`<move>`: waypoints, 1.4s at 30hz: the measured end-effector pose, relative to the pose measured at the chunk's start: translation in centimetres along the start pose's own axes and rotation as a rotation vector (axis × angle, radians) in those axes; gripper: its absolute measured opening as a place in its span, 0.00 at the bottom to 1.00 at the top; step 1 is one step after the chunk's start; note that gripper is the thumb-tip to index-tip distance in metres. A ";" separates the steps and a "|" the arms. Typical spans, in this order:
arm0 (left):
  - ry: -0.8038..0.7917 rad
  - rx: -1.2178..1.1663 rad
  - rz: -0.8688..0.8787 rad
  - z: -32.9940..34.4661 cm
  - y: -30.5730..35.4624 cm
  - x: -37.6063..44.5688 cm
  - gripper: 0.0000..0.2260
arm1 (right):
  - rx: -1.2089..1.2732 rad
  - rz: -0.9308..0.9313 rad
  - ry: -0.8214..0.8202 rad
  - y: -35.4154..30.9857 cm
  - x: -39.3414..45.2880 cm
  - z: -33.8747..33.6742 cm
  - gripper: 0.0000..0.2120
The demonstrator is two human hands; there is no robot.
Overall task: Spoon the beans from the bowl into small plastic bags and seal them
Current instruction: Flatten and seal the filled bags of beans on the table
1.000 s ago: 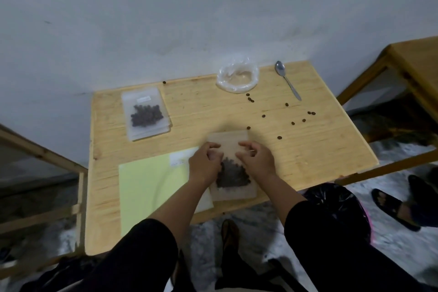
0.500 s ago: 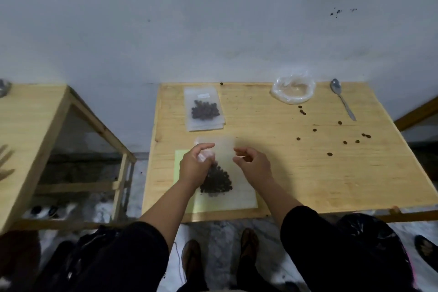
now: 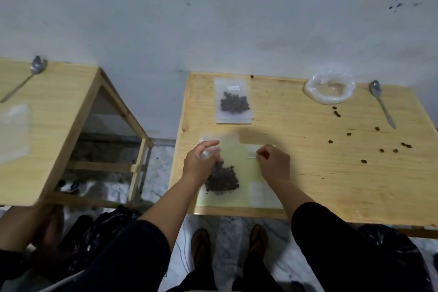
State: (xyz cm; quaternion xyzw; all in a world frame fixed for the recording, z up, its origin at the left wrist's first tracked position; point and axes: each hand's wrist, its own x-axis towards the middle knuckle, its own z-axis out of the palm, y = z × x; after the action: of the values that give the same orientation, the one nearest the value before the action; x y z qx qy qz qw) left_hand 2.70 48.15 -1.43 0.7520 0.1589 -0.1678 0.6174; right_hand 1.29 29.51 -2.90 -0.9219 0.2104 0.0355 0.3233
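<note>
Right now the bag [image 3: 222, 173] full of beans [image 3: 221, 179] lies flat near the table's [image 3: 331, 173] front edge, on a green sheet [image 3: 241, 156], with its long side running from the person toward the wall and its top pointing at the wall. The left hand [image 3: 201, 163] pinches the bag's top left part, and the right hand [image 3: 275, 163] is curled at the right side, but I cannot tell if it holds the bag. If the strip is not pressed all the way, I think beans could fall out when it is lifted.

dark beans [image 3: 222, 179], pale green sheet [image 3: 239, 161], wooden table [image 3: 331, 173]
</note>
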 end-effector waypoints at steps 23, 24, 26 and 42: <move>-0.183 0.017 0.461 -2.3 8.9 0.7 0.15 | 0.221 -0.302 0.151 -12.7 -1.6 -6.4 0.05; -0.184 0.018 0.467 -2.5 8.9 0.7 0.14 | 0.219 -0.302 0.160 -12.9 -1.7 -6.4 0.05; -0.182 0.010 0.467 -2.8 9.0 0.7 0.13 | 0.217 -0.300 0.167 -13.3 -1.9 -6.2 0.05; 0.017 -0.121 0.395 -4.4 9.7 0.6 0.12 | 0.401 -0.272 0.255 -15.2 -3.3 -3.8 0.04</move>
State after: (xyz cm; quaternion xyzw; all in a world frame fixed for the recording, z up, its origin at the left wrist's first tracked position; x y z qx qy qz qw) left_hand 7.82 50.66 7.55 0.7314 0.0232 -0.0273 0.6810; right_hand 4.29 39.08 9.61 -0.8562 0.1263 -0.1672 0.4721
